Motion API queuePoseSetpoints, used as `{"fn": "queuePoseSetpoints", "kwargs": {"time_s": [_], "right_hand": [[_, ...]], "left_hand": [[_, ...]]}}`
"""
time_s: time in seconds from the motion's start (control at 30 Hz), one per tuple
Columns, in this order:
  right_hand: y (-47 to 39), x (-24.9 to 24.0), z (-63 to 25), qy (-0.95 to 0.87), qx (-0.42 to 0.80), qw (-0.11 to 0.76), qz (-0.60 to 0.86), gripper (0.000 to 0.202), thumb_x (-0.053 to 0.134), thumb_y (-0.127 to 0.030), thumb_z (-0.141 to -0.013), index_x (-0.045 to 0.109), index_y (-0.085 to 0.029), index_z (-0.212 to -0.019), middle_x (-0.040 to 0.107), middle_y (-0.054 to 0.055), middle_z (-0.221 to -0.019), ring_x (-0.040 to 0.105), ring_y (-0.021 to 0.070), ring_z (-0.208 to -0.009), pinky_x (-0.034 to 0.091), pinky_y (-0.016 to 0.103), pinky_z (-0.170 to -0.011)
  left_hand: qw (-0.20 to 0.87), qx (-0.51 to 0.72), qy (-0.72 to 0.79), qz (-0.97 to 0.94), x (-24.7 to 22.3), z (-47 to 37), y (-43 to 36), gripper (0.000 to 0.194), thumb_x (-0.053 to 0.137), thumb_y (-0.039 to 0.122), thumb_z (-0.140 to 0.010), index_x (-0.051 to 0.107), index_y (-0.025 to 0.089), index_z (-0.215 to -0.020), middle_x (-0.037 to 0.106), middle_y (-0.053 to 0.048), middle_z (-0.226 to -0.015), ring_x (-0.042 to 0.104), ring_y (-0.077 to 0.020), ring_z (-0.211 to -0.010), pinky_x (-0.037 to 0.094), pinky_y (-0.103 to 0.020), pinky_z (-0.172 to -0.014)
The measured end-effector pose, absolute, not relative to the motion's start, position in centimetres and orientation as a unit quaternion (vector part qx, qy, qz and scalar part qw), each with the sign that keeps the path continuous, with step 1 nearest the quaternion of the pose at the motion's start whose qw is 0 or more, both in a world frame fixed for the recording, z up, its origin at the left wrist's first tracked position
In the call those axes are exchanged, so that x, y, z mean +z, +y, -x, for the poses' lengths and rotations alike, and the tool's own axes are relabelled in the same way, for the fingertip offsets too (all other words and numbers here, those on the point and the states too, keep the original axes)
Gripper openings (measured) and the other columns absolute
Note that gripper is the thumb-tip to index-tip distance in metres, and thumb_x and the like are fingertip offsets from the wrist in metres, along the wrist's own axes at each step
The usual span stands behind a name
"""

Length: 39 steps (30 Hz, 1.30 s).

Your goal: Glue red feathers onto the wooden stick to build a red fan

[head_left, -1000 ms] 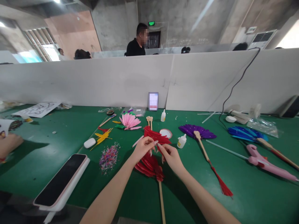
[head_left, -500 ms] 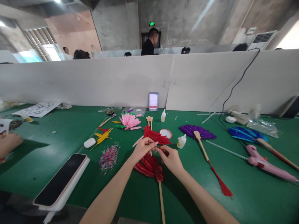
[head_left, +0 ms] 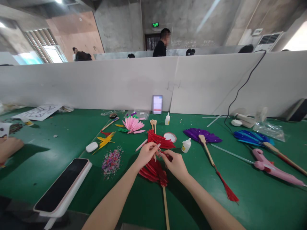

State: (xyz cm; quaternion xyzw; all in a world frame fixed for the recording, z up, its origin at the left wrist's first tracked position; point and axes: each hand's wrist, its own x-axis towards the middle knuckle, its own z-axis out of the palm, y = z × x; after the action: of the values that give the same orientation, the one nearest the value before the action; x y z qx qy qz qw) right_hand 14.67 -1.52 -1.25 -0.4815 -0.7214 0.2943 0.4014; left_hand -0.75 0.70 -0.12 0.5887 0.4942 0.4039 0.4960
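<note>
Pinched between the fingertips of my left hand [head_left: 146, 155] and my right hand [head_left: 177, 163] is a small red feather, mostly hidden by the fingers. Directly below them lies a red feather fan [head_left: 153, 172] with a pale wooden handle [head_left: 165, 204] pointing towards me. Just beyond my fingers is a pile of loose red feathers [head_left: 159, 141]. A round white lid or dish with a red rim [head_left: 170, 137] sits behind those feathers. To the right of my right hand stands a small white glue bottle [head_left: 186, 146].
Left lie a phone [head_left: 63, 183], coloured bits [head_left: 111, 161], yellow feathers [head_left: 105, 140] and pink feathers [head_left: 133, 124]. A purple fan [head_left: 203, 134], a blue fan [head_left: 253, 137] and a pink glue gun [head_left: 275, 169] lie right. Another person's hand [head_left: 11, 149] is far left.
My hands keep their pinch over the red fan, with only a slight shift of the fingers. Behind the partition, a person in black has moved to the right.
</note>
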Motion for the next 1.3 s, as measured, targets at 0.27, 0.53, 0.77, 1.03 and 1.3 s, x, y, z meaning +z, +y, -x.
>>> {"fn": "queuePoseSetpoints", "kwargs": {"time_s": [0.27,0.53,0.77,1.03,1.3], "right_hand": [[-1.7,-1.2,-14.5,-0.722,0.285,0.411,0.477,0.027,0.049,-0.039,-0.083,0.059,-0.020,-0.066,0.052,-0.002,-0.047,0.045,0.0123,-0.042,0.031,0.023,-0.045],[-1.7,-1.2,-14.4,-0.700,0.334,0.419,0.472,0.028,0.050,-0.042,-0.083,0.057,-0.020,-0.065,0.050,-0.003,-0.045,0.047,0.0124,-0.039,0.033,0.023,-0.043],[-1.6,-1.1,-14.2,-0.638,0.427,0.456,0.450,0.030,0.058,-0.046,-0.076,0.055,-0.020,-0.062,0.047,-0.004,-0.041,0.047,0.0124,-0.035,0.034,0.023,-0.039],[-1.5,-0.8,-14.0,-0.594,0.483,0.471,0.438,0.033,0.057,-0.046,-0.077,0.050,-0.020,-0.059,0.043,-0.006,-0.037,0.042,0.0093,-0.030,0.031,0.021,-0.034],[-1.4,-0.5,-14.1,-0.574,0.531,0.468,0.412,0.032,0.054,-0.047,-0.078,0.052,-0.018,-0.064,0.043,-0.007,-0.036,0.041,0.0076,-0.030,0.031,0.018,-0.033]], "left_hand": [[0.416,0.433,0.524,-0.605,-0.2,0.0,0.1,0.035,0.046,0.050,-0.079,0.044,0.018,-0.064,0.048,0.007,-0.044,0.046,-0.0078,-0.037,0.037,-0.020,-0.042],[0.332,0.434,0.530,-0.649,0.6,0.0,-0.5,0.034,0.039,0.045,-0.084,0.041,0.020,-0.062,0.040,0.007,-0.042,0.042,-0.0093,-0.040,0.033,-0.022,-0.048],[0.230,0.459,0.540,-0.667,0.7,-0.4,-0.7,0.031,0.039,0.040,-0.085,0.043,0.019,-0.062,0.044,0.003,-0.054,0.043,-0.0106,-0.051,0.031,-0.023,-0.054],[0.269,0.482,0.581,-0.598,0.5,1.1,0.3,0.030,0.040,0.044,-0.084,0.048,0.020,-0.067,0.042,0.006,-0.045,0.042,-0.0087,-0.039,0.033,-0.021,-0.046],[0.302,0.466,0.570,-0.606,1.0,1.5,0.4,0.039,0.040,0.046,-0.083,0.045,0.019,-0.056,0.039,0.007,-0.038,0.041,-0.0074,-0.033,0.033,-0.020,-0.044]]}}
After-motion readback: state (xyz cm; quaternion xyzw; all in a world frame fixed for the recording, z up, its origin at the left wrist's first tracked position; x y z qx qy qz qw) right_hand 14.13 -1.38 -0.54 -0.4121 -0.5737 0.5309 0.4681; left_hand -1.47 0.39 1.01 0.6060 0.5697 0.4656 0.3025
